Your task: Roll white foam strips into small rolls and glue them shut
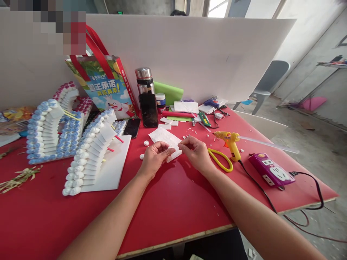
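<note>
My left hand [157, 155] is closed in a pinch over the middle of the red table; a small white bit shows at its fingertips, too small to name. Close to its right, my right hand [195, 151] is also pinched, and what lies between its fingers is too small to tell. Beneath and behind both hands lies a white paper sheet [162, 135]. Two small white balls rest left of my left hand, one of them [146, 143] farther back. Right of my right hand is a yellow glue gun [230, 141] beside a yellow loop [220, 162].
A white curved model [90, 159] on a white board and a blue-white one [46, 130] stand left. Behind are a printed bag [108, 86], a steel flask [143, 77] and a phone [148, 110]. A purple power socket [271, 169] with cords sits right, near the edge.
</note>
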A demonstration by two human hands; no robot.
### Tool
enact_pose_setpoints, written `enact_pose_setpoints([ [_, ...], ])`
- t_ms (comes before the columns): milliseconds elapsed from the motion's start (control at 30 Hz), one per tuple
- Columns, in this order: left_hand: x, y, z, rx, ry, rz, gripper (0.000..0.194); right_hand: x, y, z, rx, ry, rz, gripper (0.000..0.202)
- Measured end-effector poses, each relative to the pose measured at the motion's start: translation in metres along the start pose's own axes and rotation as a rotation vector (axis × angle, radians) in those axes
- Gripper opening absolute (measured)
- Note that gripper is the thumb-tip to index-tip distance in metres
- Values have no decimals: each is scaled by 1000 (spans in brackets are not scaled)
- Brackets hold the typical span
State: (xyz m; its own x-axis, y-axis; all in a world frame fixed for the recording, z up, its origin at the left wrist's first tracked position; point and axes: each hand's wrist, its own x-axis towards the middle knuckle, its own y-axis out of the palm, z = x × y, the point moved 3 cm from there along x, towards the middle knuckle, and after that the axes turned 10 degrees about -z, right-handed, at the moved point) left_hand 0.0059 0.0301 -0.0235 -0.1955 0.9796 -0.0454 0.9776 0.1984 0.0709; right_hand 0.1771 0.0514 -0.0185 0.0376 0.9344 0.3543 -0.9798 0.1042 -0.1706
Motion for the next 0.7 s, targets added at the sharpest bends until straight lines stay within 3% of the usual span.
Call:
enact_pose_setpoints([
  [267, 0, 1, 0, 11, -6, 13, 36, 0, -2, 5, -34, 25, -30, 35],
  [500, -1, 2, -2, -22, 10, -17, 36, 2, 1, 1, -3, 31, -6, 13],
  [700, -2, 3, -3, 5, 9, -2, 37, 2, 2, -1, -49, 4, 26, 23],
])
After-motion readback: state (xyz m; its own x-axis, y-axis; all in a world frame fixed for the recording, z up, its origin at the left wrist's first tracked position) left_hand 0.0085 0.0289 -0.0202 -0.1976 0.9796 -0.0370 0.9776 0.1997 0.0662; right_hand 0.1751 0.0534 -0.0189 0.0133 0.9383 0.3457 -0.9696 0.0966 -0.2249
